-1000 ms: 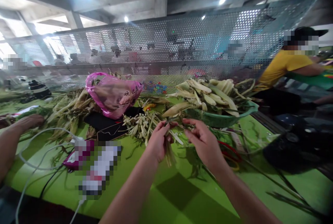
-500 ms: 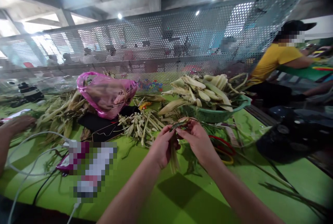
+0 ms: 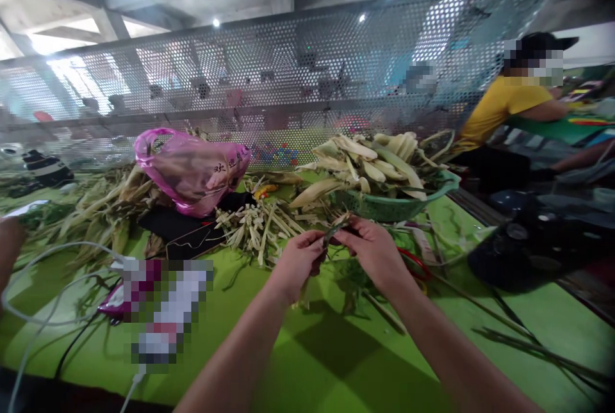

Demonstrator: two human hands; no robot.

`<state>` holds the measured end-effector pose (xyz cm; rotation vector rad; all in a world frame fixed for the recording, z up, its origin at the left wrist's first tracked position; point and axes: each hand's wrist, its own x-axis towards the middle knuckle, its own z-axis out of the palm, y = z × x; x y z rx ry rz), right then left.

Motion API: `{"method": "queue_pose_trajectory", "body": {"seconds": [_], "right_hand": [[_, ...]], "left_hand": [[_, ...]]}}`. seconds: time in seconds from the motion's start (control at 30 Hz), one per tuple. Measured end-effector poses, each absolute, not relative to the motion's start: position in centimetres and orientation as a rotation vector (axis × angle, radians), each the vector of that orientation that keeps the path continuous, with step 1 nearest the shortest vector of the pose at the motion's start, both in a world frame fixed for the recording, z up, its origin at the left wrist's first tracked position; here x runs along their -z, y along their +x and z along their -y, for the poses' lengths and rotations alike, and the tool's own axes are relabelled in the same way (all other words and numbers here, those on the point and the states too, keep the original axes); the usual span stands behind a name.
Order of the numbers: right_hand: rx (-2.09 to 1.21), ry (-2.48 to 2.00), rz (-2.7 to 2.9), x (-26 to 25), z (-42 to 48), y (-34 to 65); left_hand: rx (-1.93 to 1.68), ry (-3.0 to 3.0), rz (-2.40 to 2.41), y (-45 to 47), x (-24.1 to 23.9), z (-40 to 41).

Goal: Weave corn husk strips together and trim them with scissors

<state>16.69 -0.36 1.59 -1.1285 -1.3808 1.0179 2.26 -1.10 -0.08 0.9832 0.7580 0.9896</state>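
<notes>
My left hand (image 3: 298,260) and my right hand (image 3: 372,250) meet above the green table (image 3: 336,362), both pinched on a narrow green leaf strip (image 3: 335,231) between them. The fingers of each hand are closed round it. Pale husk ends hang below my left hand. Just beyond my hands lies a heap of cut stalk pieces (image 3: 257,226). A green basin (image 3: 394,207) heaped with pale husked cobs (image 3: 372,166) stands behind my right hand.
A pink plastic bag (image 3: 192,170) lies on a black item at the back left, with loose husks (image 3: 103,208) beside it. White cables (image 3: 52,259) and a blurred packet (image 3: 163,310) lie front left. A perforated metal screen (image 3: 288,80) backs the table. A person in yellow (image 3: 504,109) sits right.
My hands have drawn closer together and slightly forward on the leaf strip. Another person's hand at the far left has pulled back to the frame edge.
</notes>
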Motion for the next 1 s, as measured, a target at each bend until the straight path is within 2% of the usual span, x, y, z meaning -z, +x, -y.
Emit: {"method": "queue_pose_trajectory", "body": {"seconds": [0.13, 0.3, 0.57, 0.87, 1.0], "right_hand": [[-1.202, -1.096, 1.377, -2.0, 0.1, 17.2], [-1.253, -1.087, 1.357, -1.8, 0.0, 17.3], [-1.143, -1.199, 1.357, -1.6, -0.1, 17.8], [-1.102, -1.272, 1.410, -1.5, -0.6, 18.3], [-1.208, -1.262, 1.387, -1.3, -0.6, 17.9]], "left_hand": [[-0.876, 1.175, -0.754, 2.1, 0.1, 1.1], [-0.901, 1.160, -0.732, 2.3, 0.3, 1.1], [-0.989, 1.157, -0.841, 2.1, -0.1, 0.7], [-1.159, 2.032, -0.938, 1.1, -0.6, 0.7], [-1.068, 2.348, -0.992, 1.0, -0.9, 1.0]]}}
